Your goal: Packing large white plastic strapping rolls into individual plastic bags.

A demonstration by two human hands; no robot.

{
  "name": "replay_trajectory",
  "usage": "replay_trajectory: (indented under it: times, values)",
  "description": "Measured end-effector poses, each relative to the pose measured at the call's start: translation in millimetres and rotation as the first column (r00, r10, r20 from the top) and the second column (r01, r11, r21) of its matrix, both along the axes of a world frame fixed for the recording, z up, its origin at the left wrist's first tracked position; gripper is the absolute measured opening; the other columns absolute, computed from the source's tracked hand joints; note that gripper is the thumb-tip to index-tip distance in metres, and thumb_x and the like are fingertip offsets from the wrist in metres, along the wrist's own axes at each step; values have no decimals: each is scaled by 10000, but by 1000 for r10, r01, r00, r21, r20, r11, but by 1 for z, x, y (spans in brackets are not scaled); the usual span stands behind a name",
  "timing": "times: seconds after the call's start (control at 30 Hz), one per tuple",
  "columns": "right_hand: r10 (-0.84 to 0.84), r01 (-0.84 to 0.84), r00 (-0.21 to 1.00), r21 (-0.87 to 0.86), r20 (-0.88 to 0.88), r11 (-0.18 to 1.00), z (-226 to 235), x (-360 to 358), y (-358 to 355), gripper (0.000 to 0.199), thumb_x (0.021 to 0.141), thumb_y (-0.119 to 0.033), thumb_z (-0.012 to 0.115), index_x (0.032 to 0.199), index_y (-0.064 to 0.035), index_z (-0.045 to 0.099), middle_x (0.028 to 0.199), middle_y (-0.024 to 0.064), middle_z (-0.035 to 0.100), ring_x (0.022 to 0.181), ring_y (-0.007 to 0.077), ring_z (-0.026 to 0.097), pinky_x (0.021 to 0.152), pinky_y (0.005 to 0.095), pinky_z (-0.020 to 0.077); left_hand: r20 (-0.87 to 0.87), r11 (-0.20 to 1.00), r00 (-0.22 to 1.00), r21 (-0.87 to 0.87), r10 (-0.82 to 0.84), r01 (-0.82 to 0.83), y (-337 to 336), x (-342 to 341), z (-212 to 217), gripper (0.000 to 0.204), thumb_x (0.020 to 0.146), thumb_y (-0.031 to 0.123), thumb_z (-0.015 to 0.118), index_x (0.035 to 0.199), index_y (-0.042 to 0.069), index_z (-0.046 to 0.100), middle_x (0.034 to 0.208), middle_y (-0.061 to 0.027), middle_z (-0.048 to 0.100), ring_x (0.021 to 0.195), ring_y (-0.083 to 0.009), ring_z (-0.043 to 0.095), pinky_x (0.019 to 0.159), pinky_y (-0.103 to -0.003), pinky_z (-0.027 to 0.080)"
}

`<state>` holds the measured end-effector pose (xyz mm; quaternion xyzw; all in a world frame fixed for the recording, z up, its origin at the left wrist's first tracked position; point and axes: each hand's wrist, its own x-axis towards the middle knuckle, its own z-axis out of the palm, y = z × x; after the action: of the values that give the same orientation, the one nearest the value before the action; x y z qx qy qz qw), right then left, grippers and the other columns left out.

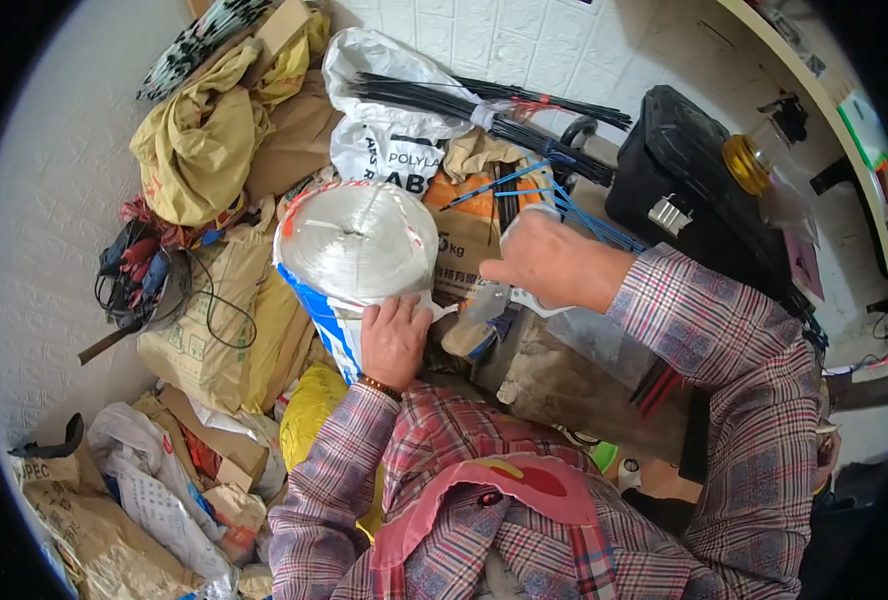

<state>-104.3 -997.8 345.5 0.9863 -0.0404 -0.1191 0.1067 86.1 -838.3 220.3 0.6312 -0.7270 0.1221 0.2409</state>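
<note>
Setting: white tiled wall (pixel 564 40) behind a cluttered heap of sacks and bags.
Left hand (pixel 394 340): grip closed on the lower rim of the big spool of white twine (pixel 356 240), which stands upright in a torn wrapper.
Right hand (pixel 549 262): grip clamped on thin blue strands (pixel 564 205).
Progress: judging by this, spool steadied, strands gathered; nothing tied yet.
Around: brown paper sack (pixel 204 330) left; black case (pixel 684 180) right.
Beyond: bundle of black rods (pixel 464 100) on a white bag (pixel 394 150), crowding the reach.
</note>
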Motion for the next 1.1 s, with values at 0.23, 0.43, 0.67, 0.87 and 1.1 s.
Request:
replay_trajectory:
  times: [0.23, 0.43, 0.67, 0.87, 1.1]
  values:
    - [126, -60, 925, -189, 359, 980, -17, 15, -12, 104, 785, -142, 563, 885, -151, 538, 751, 27, 503, 809, 211, 551, 723, 333, 415, -56, 998, 998, 54, 18, -15, 8, -1, -15, 90, 749, 145, 603, 826, 117, 568, 771, -26, 597, 780, -215, 551, 699, -369, 380]
    - [229, -141, 947, -352, 224, 925, -37, 46, -7, 88, 781, -194, 569, 845, -152, 526, 715, 6, 515, 774, 184, 571, 672, 313, 402, -90, 998, 995, 48, 52, -48, 12, -4, -14, 95, 740, 136, 620, 814, 116, 563, 746, -25, 591, 748, -220, 547, 682, -372, 379]
    - [355, -312, 935, -484, -4, 817, -42, 76, 5, 104, 731, -187, 603, 642, -193, 549, 576, -47, 542, 628, 158, 604, 605, 311, 395, -154, 999, 987, 6, 52, -51, 9, -6, -13, 87, 748, 130, 626, 800, 111, 558, 726, -29, 587, 725, -223, 542, 663, -375, 374]
    - [426, -324, 897, -478, 119, 816, -58, 81, -5, 147, 699, -197, 630, 572, -201, 557, 556, -26, 591, 523, 151, 597, 529, 342, 412, -142, 998, 988, 33, 65, -61, 11, -6, -3, 95, 736, 114, 644, 805, 108, 579, 751, -29, 607, 731, -231, 548, 657, -379, 368]
    - [86, -81, 962, -28, 259, 996, -62, 38, 0, 163, 732, -164, 612, 583, -130, 554, 559, 56, 578, 521, 242, 601, 508, 398, 446, -118, 996, 992, 71, -42, 51, 40, 15, -16, 77, 749, 121, 633, 817, 113, 596, 858, -14, 652, 800, -213, 573, 706, -379, 388]
